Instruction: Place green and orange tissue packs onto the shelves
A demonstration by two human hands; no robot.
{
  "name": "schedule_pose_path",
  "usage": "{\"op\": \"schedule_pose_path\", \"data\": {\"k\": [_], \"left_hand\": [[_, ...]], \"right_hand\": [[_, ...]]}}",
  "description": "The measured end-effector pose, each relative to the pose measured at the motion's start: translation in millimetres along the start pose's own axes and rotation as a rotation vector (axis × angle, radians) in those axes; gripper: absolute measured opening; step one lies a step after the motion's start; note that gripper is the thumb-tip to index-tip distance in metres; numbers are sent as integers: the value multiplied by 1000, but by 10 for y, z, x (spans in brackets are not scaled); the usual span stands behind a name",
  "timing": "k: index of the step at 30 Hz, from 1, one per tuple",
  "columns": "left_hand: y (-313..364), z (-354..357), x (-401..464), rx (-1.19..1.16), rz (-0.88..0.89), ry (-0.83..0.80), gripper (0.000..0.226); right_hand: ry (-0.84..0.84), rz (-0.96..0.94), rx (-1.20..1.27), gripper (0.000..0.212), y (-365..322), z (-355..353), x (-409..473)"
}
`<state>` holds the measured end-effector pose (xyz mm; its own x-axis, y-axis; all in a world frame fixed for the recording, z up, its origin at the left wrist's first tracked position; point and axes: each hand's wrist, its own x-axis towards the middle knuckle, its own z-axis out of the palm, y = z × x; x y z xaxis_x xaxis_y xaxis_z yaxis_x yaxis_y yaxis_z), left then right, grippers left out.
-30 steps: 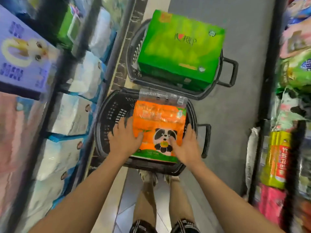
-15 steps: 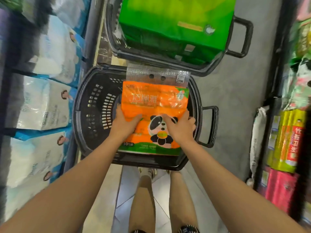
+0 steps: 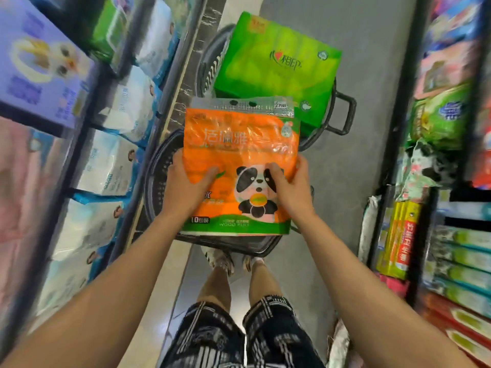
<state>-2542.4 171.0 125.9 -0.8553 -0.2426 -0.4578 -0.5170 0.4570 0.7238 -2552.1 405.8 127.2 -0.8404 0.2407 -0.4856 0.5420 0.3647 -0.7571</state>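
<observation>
Gripping an orange pack of tissue (image 3: 240, 144) by its two long sides, the hands keep it flat and face up over the nearer black basket (image 3: 156, 179), which stands on the floor (image 3: 372, 75) of a shop aisle. The left hand (image 3: 186, 181) clasps the pack's left edge, thumb lying across the printed front; the right hand (image 3: 289, 181) clasps the right edge, thumb over the panda picture. Both hands are curled tight on the pack, well apart from each other. Whether the pack's underside touches the basket cannot be told. Its clear top strip reaches the far rim of that basket. Just beyond stands a second black basket (image 3: 342, 115), holding a large green pack (image 3: 276, 67) that overhangs its rim. Shelves of white packs (image 3: 114, 160) line the aisle's left edge; shelves of mixed goods (image 3: 438, 115) line its right edge.
</observation>
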Motion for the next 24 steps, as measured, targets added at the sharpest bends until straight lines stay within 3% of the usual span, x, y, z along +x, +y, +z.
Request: {"op": "schedule_pose_path", "data": {"k": [3, 12, 16, 21, 24], "left_hand": [[418, -390, -195, -34, 33, 70, 87], [1361, -1423, -963, -79, 82, 204, 72], [1569, -1676, -1397, -71, 121, 344, 70], [1673, -1849, -1773, -108, 150, 468, 73], [1725, -1901, -1955, -99, 128, 510, 62]], "right_hand": [[4, -102, 28, 54, -467, -228, -263], [28, -301, 20, 66, -1706, -652, -997], [-48, -385, -7, 74, -2032, -812, -1192], [-185, -507, 61, 55, -2364, -898, -1388], [-265, -547, 73, 50, -2489, -923, -1444]]}}
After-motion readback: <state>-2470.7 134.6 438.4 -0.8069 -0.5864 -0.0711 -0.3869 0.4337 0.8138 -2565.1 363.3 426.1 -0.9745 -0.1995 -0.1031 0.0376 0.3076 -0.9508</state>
